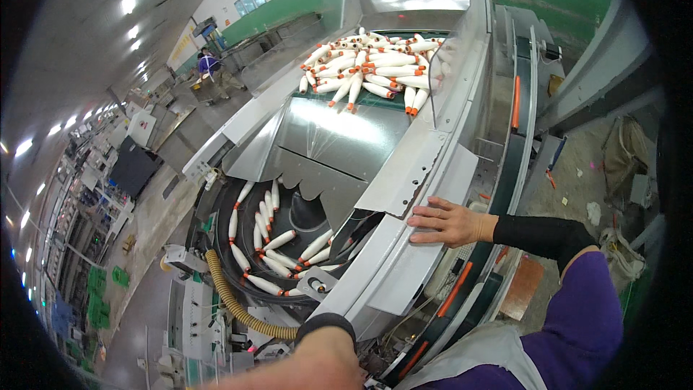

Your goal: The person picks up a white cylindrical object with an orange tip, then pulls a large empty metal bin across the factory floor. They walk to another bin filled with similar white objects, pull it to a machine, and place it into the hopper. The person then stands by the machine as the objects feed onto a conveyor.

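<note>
My right hand [446, 224] lies flat, fingers spread, on the white metal edge panel [404, 242] of a machine. It holds nothing. Close to the lower edge my left hand [310, 365] appears as a blurred patch of skin below a black cuff [326, 323]; its fingers are out of view. Beyond both hands, white yarn bobbins [375, 65] with orange-red ends lie heaped at the top of the machine. Below a grey metal chute [339, 126], several more bobbins [264, 284] rest in a round black feeder bowl [224, 274], some of them end to end along its rim.
A ribbed yellow hose [231, 296] curves beside the bowl. To the right, a narrow conveyor track [520, 123] carries orange tubes [515, 101]. A clear guard panel [458, 50] stands beside the heap. Far left, another person [211, 68] bends over, and green crates [97, 300] stand near machine rows.
</note>
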`<state>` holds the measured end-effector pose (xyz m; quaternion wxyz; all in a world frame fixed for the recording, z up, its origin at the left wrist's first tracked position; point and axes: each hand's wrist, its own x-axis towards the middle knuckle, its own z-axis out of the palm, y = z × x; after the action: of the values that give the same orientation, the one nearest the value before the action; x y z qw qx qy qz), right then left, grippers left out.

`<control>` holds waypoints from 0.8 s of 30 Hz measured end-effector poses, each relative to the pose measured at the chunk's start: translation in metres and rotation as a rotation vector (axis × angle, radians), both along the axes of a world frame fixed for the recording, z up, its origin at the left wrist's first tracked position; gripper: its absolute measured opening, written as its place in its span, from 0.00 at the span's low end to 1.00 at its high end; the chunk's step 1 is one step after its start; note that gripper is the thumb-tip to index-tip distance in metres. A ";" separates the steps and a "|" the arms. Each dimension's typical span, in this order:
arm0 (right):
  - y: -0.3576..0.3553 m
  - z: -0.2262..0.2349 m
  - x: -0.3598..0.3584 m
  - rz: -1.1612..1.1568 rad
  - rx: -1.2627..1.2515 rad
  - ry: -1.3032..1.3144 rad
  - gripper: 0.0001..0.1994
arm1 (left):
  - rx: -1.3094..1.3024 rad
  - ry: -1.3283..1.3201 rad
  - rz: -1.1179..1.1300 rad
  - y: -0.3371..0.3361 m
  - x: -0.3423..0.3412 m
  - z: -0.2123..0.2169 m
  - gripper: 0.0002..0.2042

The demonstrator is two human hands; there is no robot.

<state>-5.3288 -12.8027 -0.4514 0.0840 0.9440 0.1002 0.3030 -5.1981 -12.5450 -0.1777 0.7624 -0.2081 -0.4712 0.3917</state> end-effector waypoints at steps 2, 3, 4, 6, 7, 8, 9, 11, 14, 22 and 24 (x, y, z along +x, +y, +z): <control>0.001 0.002 0.000 -0.024 0.016 0.036 0.44 | -0.219 0.553 -0.173 -0.018 0.009 0.022 0.28; 0.002 0.003 0.000 -0.022 -0.007 0.024 0.44 | 0.209 0.668 0.277 -0.022 0.030 0.010 0.26; 0.002 0.004 -0.001 -0.027 0.013 0.065 0.43 | 0.415 0.179 0.168 -0.031 0.044 0.009 0.30; 0.003 0.005 -0.001 -0.030 0.010 0.068 0.42 | 0.522 0.313 0.481 -0.054 0.062 -0.003 0.26; 0.003 0.006 -0.001 -0.041 -0.029 0.057 0.39 | 0.632 0.243 0.570 -0.067 0.065 -0.013 0.21; 0.002 0.006 -0.001 -0.040 -0.017 0.089 0.39 | 0.709 0.206 0.683 -0.084 0.065 -0.024 0.16; 0.002 0.006 -0.002 -0.042 -0.009 0.099 0.39 | 0.762 0.169 0.870 -0.104 0.063 -0.038 0.13; 0.002 0.005 -0.002 -0.061 -0.056 0.072 0.38 | 0.949 -0.082 0.848 -0.153 0.055 -0.072 0.14; 0.001 0.002 -0.002 -0.032 -0.056 0.070 0.38 | 1.147 -0.367 1.002 -0.211 0.044 -0.145 0.07; -0.002 0.004 -0.001 -0.025 -0.023 0.167 0.36 | 1.798 -0.611 0.710 -0.230 0.049 -0.231 0.11; -0.002 0.005 0.001 -0.003 -0.007 0.134 0.35 | 1.700 -0.611 0.752 -0.232 0.051 -0.233 0.08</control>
<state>-5.3282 -12.8049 -0.4465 0.0808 0.9621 0.1050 0.2385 -5.1471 -12.7771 -0.4104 0.3288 0.4820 -0.8093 0.0685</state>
